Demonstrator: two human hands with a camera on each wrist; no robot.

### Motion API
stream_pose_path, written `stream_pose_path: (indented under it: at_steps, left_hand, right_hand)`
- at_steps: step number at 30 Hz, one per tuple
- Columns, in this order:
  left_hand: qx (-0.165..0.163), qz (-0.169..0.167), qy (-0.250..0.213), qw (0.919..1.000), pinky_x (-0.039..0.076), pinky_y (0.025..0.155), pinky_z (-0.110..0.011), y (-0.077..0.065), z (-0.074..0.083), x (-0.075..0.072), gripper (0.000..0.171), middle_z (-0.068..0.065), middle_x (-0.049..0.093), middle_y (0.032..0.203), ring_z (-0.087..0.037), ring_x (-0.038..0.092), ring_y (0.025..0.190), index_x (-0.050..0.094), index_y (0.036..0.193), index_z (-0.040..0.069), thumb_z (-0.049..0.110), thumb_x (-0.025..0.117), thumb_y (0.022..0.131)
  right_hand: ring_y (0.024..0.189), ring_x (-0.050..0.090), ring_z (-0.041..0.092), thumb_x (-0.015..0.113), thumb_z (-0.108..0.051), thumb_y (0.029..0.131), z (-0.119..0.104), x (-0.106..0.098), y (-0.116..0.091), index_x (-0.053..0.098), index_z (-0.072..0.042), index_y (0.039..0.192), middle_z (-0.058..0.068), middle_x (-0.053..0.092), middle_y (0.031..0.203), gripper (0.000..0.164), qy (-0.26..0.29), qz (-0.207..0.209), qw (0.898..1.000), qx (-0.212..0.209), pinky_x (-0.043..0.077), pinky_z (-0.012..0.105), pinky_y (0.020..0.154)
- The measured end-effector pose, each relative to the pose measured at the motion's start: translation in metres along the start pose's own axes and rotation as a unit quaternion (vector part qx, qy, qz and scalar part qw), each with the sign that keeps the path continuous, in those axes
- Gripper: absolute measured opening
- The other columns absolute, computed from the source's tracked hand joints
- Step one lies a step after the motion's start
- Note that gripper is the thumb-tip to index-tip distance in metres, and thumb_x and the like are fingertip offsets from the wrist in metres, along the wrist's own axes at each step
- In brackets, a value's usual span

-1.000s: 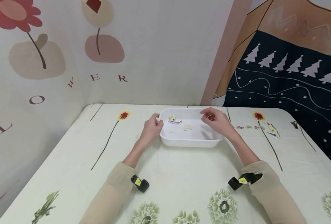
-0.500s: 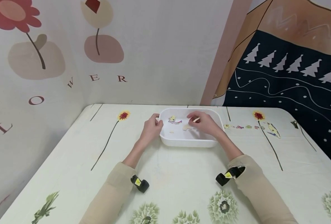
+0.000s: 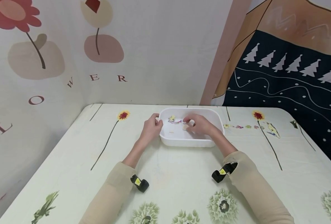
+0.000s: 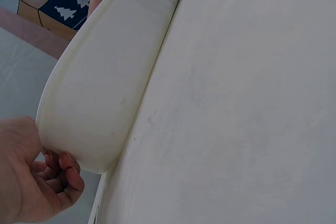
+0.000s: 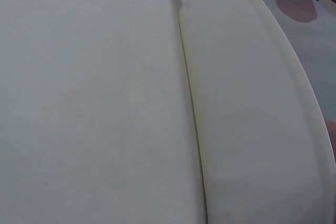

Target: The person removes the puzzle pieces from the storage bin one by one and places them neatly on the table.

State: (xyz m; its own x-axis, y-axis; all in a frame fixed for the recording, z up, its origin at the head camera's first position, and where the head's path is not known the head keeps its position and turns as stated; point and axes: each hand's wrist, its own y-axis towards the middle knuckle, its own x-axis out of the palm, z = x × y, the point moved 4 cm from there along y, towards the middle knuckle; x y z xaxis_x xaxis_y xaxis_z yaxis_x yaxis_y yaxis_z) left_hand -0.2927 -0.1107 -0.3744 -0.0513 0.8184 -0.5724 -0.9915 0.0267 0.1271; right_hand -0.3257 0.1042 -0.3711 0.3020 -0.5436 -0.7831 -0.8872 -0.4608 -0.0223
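A white plastic tray (image 3: 189, 142) stands near the back of the table. My left hand (image 3: 152, 128) grips its left rim; in the left wrist view, the curled fingers (image 4: 71, 174) press against the tray's outer wall. Reaching over the right side, my right hand (image 3: 199, 124) is inside the tray, its fingers (image 3: 186, 119) low over the pieces and blurred; I cannot tell whether they pinch one. A colourful cutout piece (image 3: 172, 118) lies at the tray's left, with a small beige piece (image 3: 171, 131) below it. Another beige piece (image 3: 185, 127) is partly hidden by my right hand.
On the cloth to the right of the tray, several small coloured shapes (image 3: 239, 127) lie in a row, ending near a larger yellow and blue cutout (image 3: 273, 130). A patterned curtain (image 3: 159, 62) hangs behind the table (image 3: 171, 177).
My right hand has moved left from the tray's right rim to over its middle, now partly covering the beige piece. My left hand has stayed on the left rim; the tray has not moved.
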Motion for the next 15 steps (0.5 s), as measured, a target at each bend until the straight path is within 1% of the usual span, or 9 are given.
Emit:
stream_pose_path:
  at_steps: [2,4,8,11,15]
  left_hand:
    - [0.000,0.001,0.001,1.0000,0.038,0.059,-0.027,-0.0001,0.0001,-0.0001,0.043,-0.004,0.048,0.077,-0.016,0.044,0.066,0.049,0.141,-0.004,0.014,0.049,0.102]
    - [0.002,0.002,-0.001,1.0000,0.038,0.058,-0.026,-0.0002,0.0003,-0.0001,0.043,-0.004,0.048,0.077,-0.015,0.044,0.065,0.050,0.141,-0.004,0.013,0.049,0.102]
    - [0.004,0.004,-0.005,1.0000,0.038,0.057,-0.025,-0.0002,0.0004,0.0000,0.042,-0.004,0.048,0.076,-0.015,0.044,0.064,0.050,0.140,-0.005,0.012,0.049,0.102]
    - [0.004,0.004,-0.004,1.0000,0.038,0.056,-0.025,0.0000,0.0005,0.0000,0.042,-0.004,0.048,0.076,-0.015,0.045,0.063,0.051,0.140,-0.005,0.012,0.049,0.102]
    - [0.001,0.002,-0.003,1.0000,0.038,0.056,-0.025,0.0001,0.0008,-0.0004,0.042,-0.004,0.049,0.077,-0.015,0.045,0.064,0.051,0.140,-0.004,0.013,0.049,0.102]
  right_hand:
    - [0.109,0.053,0.029,0.070,0.000,0.091,0.0007,0.0011,0.0004,0.064,0.000,0.126,0.016,0.061,0.122,0.036,-0.004,-0.004,1.000,0.002,0.049,0.042,0.095]
    - [0.104,0.055,0.028,0.071,0.000,0.091,0.0005,0.0017,0.0002,0.066,0.000,0.123,0.015,0.063,0.113,0.033,-0.011,-0.006,1.000,-0.002,0.049,0.040,0.092]
    - [0.093,0.055,0.025,0.072,-0.001,0.090,0.0022,0.0025,-0.0005,0.067,0.000,0.115,0.010,0.062,0.099,0.025,-0.012,-0.015,1.000,0.010,0.046,0.035,0.085]
    - [0.090,0.054,0.023,0.073,-0.005,0.091,0.0046,0.0024,-0.0013,0.067,-0.001,0.111,0.008,0.059,0.094,0.021,-0.008,-0.019,0.999,0.027,0.043,0.033,0.082]
    - [0.085,0.052,0.021,0.073,-0.011,0.093,0.0054,0.0012,-0.0019,0.068,-0.004,0.105,0.006,0.058,0.087,0.015,-0.007,-0.013,0.999,0.035,0.041,0.032,0.077]
